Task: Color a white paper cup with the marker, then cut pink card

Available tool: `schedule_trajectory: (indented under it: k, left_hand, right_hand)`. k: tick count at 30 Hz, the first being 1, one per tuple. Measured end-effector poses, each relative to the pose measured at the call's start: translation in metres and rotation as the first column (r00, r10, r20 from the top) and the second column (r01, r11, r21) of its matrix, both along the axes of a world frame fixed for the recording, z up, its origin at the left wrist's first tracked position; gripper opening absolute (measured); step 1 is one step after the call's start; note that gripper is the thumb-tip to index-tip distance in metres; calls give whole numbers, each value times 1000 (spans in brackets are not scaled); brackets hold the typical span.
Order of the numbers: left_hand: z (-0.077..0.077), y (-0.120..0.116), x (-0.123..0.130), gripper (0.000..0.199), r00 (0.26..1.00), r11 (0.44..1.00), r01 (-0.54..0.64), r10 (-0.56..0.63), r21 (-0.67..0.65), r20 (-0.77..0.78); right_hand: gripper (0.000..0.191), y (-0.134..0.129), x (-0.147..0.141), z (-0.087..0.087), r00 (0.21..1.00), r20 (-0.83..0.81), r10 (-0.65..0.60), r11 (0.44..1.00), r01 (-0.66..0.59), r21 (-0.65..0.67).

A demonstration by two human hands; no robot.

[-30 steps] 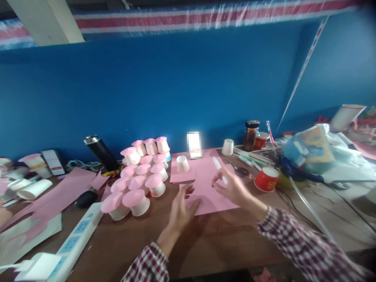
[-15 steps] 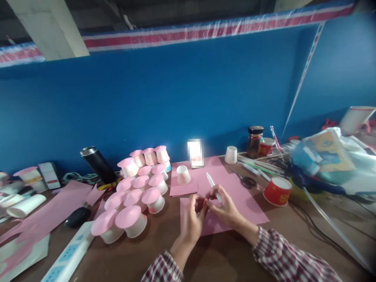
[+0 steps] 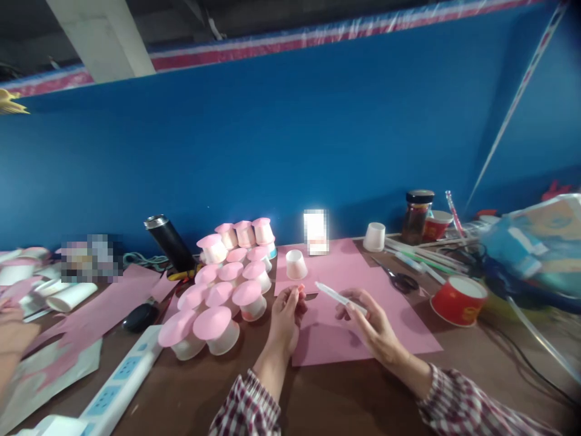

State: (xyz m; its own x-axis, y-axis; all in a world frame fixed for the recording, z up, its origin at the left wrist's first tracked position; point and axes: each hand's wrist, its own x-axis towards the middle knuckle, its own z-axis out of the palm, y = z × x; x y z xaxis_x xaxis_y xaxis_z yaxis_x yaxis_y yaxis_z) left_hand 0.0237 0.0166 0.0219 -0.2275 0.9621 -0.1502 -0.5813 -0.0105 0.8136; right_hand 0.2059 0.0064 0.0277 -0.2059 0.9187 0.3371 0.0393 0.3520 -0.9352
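My left hand (image 3: 287,316) is closed, pinching a small red-orange piece (image 3: 301,289) between thumb and fingertips; its kind is too small to make out. Between the thumb and fingers of my right hand (image 3: 370,321) is a slim white pen (image 3: 338,295), its narrow tip pointing up and left toward my left hand. Both hands are over a large pink paper sheet (image 3: 394,327). Beyond my left hand a white paper cup (image 3: 296,265) stands upside down on pink paper. Scissors (image 3: 402,281) lie to the right of the sheet.
Several cups topped with pink paper discs (image 3: 216,324) stand left of my hands. Further left are a power strip (image 3: 122,381), a mouse (image 3: 140,317) and a black flask (image 3: 170,245). A red paper cup (image 3: 458,301) is at right. Another person's arm (image 3: 16,339) enters at the left edge.
My hands have moved apart. The left went left with the red-orange piece, the right went right, and the pen has tilted flatter. The camera view has turned slightly left.
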Motion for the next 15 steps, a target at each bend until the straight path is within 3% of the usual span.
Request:
schedule_trajectory:
  k: [7,11,15]
  left_hand:
    - [-4,4,-5,20,975,1000,18,-18,4,222]
    - [-7,3,-4,16,966,999,19,-11,-30,257]
    - [-5,0,-3,17,962,994,111,-111,13,251]
  right_hand:
    - [32,11,1,-9,976,-196,-96,975,52,-215]
    - [34,12,1,-8,956,-257,-144,938,49,-344]
    - [34,13,-2,-7,922,-347,-171,914,17,-405]
